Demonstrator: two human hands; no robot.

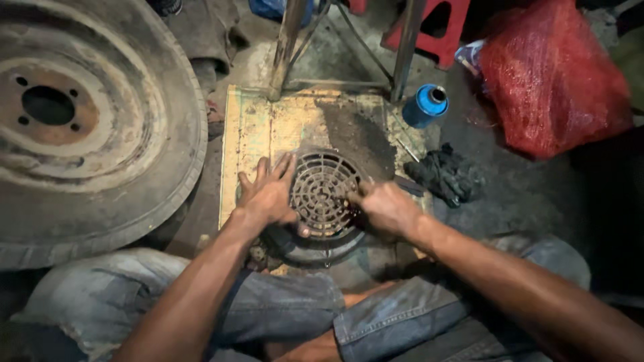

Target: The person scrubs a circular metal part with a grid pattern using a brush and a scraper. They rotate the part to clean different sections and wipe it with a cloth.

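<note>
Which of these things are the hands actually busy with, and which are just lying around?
In use: round slotted metal grille, left hand flat on its edge, right hand gripping its other side; worn board beneath.

Lying about: big tyre, blue can, dark rag, red sack, red stool.

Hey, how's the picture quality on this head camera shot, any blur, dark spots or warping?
Head view: dim, warm light, brightest on the yellowed board; the right edge sinks into deep shadow; the left hand and right hand on the round grille look slightly soft; wide-angle bending curves the tyre.
</note>
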